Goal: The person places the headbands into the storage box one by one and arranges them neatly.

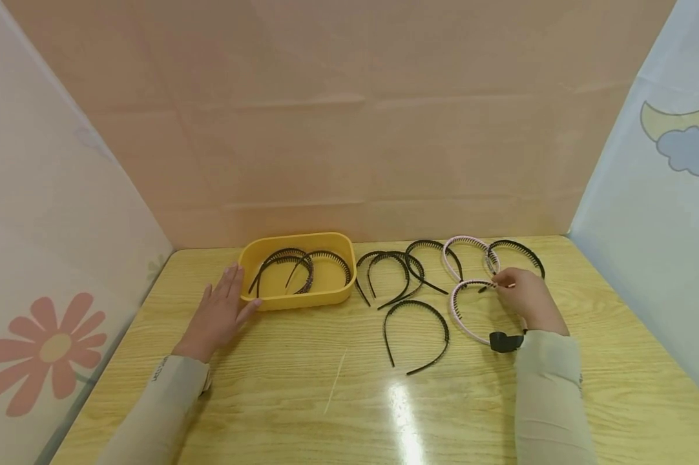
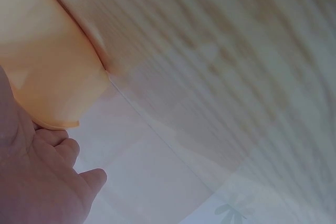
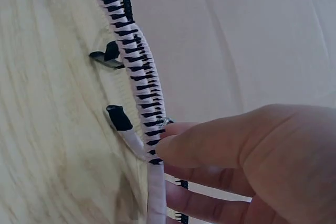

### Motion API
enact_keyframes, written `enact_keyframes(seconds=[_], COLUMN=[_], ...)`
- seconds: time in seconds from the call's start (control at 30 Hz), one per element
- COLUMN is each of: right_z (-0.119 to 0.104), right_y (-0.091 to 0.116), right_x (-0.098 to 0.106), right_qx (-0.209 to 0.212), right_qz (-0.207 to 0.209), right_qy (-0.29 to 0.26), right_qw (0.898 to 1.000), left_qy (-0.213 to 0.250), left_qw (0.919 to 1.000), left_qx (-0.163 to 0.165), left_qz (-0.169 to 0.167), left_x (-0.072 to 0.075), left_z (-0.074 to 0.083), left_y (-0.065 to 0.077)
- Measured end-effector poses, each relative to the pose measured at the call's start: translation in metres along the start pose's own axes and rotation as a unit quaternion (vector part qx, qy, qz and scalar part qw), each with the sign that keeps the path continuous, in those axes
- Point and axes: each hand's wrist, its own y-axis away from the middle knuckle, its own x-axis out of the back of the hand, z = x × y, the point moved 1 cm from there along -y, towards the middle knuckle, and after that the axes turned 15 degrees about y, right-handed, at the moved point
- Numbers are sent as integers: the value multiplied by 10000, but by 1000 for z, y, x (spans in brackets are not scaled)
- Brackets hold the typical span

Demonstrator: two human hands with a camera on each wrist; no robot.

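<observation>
My right hand [image 1: 530, 300] pinches a pink headband [image 1: 453, 303] between thumb and fingers, over the right part of the table. In the right wrist view, black comb teeth line the inside of this pink headband [image 3: 140, 77], and the thumb presses on its band. The left hand [image 1: 218, 316] rests with straight fingers against the left side of a yellow plastic basket [image 1: 303, 301]. Several dark headbands [image 1: 328, 254] lie inside the basket. From the left wrist, the basket's wall [image 2: 63, 72] shows beside the fingers.
Right of the basket, several black headbands [image 1: 422, 243] overlap in a row, with another pink headband [image 1: 466, 238] among them. One black headband [image 1: 446, 326] lies nearer the front. A cloth backdrop [image 1: 361, 129] rises behind the wooden table [image 1: 280, 387], with printed side panels.
</observation>
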Motion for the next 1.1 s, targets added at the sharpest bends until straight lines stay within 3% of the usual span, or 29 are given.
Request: enact_keyframes(seconds=[0.63,1.1], right_z=[7,-5], right_y=[0,6], right_x=[-4,10], right_qx=[-286,-38], right_qz=[-72,135], right_qy=[-86,5], right_qw=[9995,9999], left_qy=[16,7], left_qw=[10000,10000], left_qx=[-59,-31], left_qz=[61,41], left_x=[2,3], left_z=[3,5], left_y=[1,1])
